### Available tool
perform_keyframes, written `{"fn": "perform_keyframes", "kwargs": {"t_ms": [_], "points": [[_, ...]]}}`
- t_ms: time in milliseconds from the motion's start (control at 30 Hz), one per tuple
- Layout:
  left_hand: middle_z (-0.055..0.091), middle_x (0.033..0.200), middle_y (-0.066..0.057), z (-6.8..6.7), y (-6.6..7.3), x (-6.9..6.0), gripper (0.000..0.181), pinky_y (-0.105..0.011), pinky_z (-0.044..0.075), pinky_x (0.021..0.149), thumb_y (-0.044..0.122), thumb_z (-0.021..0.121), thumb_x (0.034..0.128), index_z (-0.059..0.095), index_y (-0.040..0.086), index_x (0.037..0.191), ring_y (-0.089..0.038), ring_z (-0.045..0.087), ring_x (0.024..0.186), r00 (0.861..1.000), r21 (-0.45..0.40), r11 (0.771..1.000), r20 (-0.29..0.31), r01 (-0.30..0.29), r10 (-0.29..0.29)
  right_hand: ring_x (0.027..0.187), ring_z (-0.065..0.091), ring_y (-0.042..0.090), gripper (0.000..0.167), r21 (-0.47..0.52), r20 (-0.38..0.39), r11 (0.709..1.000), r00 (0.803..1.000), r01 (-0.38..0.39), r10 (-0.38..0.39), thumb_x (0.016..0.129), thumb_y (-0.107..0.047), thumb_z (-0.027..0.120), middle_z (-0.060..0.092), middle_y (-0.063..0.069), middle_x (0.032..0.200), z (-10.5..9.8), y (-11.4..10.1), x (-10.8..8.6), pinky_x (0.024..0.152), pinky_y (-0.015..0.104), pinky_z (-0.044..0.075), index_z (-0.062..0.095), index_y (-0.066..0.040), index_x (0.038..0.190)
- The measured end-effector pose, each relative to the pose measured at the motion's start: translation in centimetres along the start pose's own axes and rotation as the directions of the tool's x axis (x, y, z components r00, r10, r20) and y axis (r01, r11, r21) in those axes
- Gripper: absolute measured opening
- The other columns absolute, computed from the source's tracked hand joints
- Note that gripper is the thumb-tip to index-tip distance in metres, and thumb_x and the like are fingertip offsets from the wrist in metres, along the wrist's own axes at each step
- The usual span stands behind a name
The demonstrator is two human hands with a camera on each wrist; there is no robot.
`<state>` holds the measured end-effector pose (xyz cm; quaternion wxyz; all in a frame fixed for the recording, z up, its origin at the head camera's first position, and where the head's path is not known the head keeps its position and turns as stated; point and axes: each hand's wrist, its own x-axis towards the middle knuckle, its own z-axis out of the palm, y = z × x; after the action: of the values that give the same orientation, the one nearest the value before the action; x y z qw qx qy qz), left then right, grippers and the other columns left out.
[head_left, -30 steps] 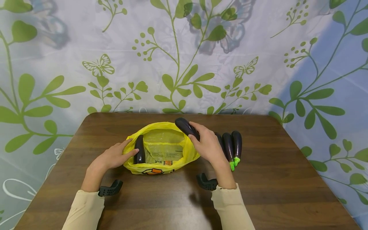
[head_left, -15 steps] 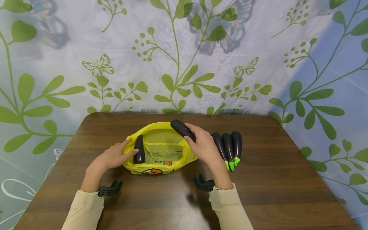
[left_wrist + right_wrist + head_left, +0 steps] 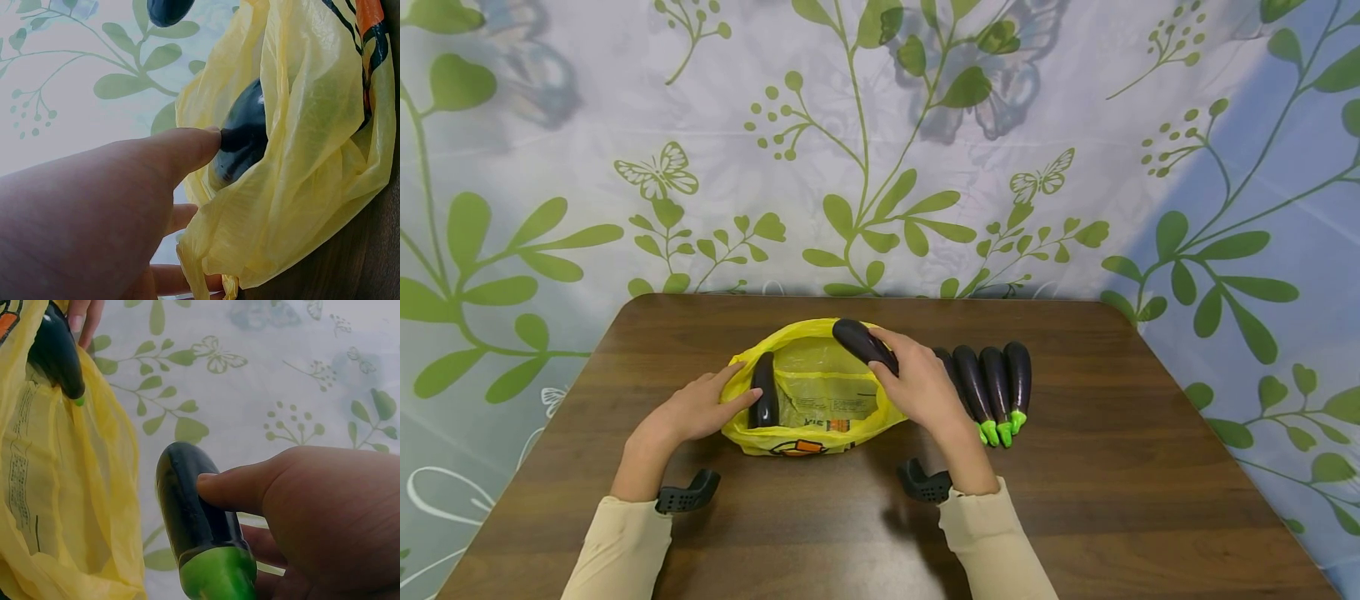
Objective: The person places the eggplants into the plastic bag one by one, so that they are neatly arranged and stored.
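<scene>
Fingers (image 3: pixel 262 544) and thumb of my right hand (image 3: pixel 921 379) grip a glossy purple eggplant (image 3: pixel 859 340) above its green cap (image 3: pixel 219 572), the blunt end pointing away and leftward at the far right of a yellow plastic bag (image 3: pixel 882 414); whether the two touch, I cannot tell. Such skin looks slick, so in my judgement the hold wants to be firm, thumb toward the cap, with the blunt end leading inward past the rim rather than into it. Plastic this thin could snag or fold under a careless push. Inside the bag, at its left, lies a second eggplant (image 3: pixel 764 379), the thumb of my left hand (image 3: pixel 692 410) against it and the other fingers outstretched at the rim. That spread seems worth preserving: a mouth held wide leaves room at the right, where a slow, low release would likely spare both a knock. To the right of the bag, four more eggplants (image 3: pixel 996 383) lie side by side on the wooden desk (image 3: pixel 1112 467), green ends toward me, the nearest partly behind my right hand. Beyond the desk, a leaf-and-butterfly backdrop (image 3: pixel 868 167) fills the view.
</scene>
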<state>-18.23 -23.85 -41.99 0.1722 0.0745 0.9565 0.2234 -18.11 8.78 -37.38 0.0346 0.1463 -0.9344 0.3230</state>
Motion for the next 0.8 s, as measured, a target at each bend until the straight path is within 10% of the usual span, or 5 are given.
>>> {"fn": "perform_keyframes", "kwargs": {"t_ms": [800], "points": [[0.032,0.157,-0.04,-0.1,0.2,-0.1,0.089,-0.076,0.032,0.109,0.065,0.044,0.1028,0.025,0.002,0.163,-0.063,0.031,0.142,1.0,0.002,1.0,-0.007,-0.005,0.005,0.122,0.064,0.028,0.049,-0.029,0.073,0.995,0.993,0.099,-0.097,0.102,-0.021,0.067,0.062,0.009,0.144,2.7,-1.0,0.2,0.097,0.046,0.053,0.055,-0.014,0.15]]}}
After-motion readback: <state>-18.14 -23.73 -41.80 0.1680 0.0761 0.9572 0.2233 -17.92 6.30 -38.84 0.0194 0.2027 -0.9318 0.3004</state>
